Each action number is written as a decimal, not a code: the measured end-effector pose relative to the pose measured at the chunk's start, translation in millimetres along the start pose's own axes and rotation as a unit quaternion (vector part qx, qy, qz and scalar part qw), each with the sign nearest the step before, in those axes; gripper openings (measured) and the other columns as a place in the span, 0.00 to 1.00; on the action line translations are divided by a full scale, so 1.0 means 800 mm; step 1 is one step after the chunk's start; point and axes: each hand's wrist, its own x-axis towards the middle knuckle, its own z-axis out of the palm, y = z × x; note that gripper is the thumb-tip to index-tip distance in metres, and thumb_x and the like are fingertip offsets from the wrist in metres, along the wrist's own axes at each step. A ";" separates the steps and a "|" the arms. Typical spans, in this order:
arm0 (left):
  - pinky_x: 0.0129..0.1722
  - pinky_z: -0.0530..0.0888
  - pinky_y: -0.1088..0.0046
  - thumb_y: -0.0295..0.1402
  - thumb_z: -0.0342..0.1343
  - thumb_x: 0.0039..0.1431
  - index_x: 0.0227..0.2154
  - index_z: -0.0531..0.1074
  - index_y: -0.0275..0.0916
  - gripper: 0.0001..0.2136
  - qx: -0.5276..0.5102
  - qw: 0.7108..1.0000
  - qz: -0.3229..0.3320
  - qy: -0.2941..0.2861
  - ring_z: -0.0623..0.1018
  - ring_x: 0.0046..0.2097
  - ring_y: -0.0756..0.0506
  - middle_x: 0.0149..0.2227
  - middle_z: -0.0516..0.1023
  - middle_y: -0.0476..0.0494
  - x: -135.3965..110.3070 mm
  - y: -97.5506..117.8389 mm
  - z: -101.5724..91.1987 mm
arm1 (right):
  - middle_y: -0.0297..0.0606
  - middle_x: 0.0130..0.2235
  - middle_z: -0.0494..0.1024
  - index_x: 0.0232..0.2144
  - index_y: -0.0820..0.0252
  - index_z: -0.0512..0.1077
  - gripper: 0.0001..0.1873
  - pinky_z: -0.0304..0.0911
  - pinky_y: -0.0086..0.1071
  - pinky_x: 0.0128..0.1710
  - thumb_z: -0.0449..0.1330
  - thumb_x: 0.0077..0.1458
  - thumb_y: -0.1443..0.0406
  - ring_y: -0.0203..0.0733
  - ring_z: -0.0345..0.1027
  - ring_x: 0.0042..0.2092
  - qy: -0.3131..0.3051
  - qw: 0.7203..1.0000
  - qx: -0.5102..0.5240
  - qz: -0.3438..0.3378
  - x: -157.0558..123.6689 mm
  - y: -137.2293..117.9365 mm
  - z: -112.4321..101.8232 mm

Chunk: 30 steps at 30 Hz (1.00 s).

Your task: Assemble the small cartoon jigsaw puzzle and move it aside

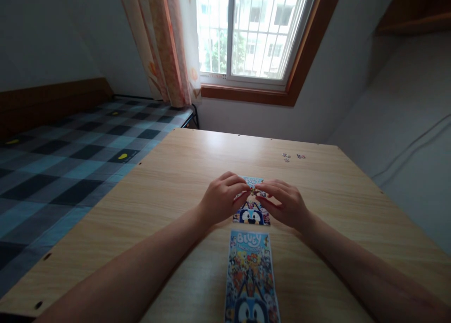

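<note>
Both hands meet over a partly assembled jigsaw puzzle (251, 216) that lies flat on the table, with bare wood showing in a gap at its middle. A small jigsaw piece (253, 191) is pinched between the fingertips of my left hand (225, 196) and my right hand (283, 201), just above the puzzle. My hands hide parts of both its sides. Nearer to me lies a printed picture (251, 276) with the word "Bluey" and a blue cartoon dog, matching the puzzle.
Several loose jigsaw pieces (286, 157) lie at the far right of the wooden table (158, 191), beside a small cluster of pieces (300, 157). A bed with a checked cover (88, 173) adjoins the table's left edge. Beyond the far edge is a window (260, 36) with a curtain (165, 46).
</note>
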 end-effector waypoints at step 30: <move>0.56 0.73 0.55 0.38 0.60 0.60 0.49 0.76 0.38 0.16 0.008 0.984 -0.087 -0.157 0.76 0.54 0.38 0.52 0.78 0.36 -0.015 -0.030 0.018 | 0.40 0.38 0.84 0.35 0.55 0.82 0.06 0.71 0.39 0.43 0.64 0.60 0.67 0.43 0.75 0.39 -0.080 0.988 -0.022 0.130 -0.016 0.033 0.013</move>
